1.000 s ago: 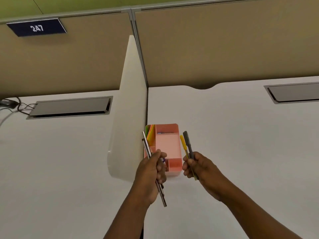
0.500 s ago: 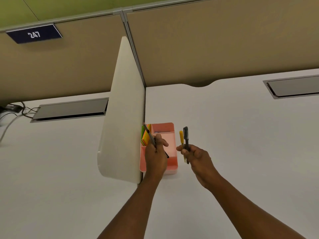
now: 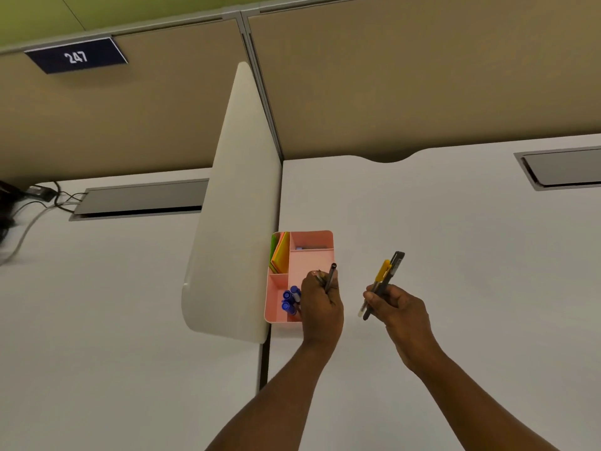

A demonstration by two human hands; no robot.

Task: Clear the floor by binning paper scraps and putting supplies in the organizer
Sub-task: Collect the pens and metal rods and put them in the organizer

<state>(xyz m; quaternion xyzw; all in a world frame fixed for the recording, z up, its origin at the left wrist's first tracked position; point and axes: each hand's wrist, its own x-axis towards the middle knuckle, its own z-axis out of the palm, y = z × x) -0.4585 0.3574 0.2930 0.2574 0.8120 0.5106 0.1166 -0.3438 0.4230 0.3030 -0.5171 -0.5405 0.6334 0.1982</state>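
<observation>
Since 0.5 s ago, left hand has tipped its gripped dark pen upright over the pink organizer on the desk; right hand grips 2 pens beside it. Lower it tip-first into an open compartment.

The organizer looks smooth matt pink plastic; the desk smooth matt white; the partition panel cloth-like.
</observation>
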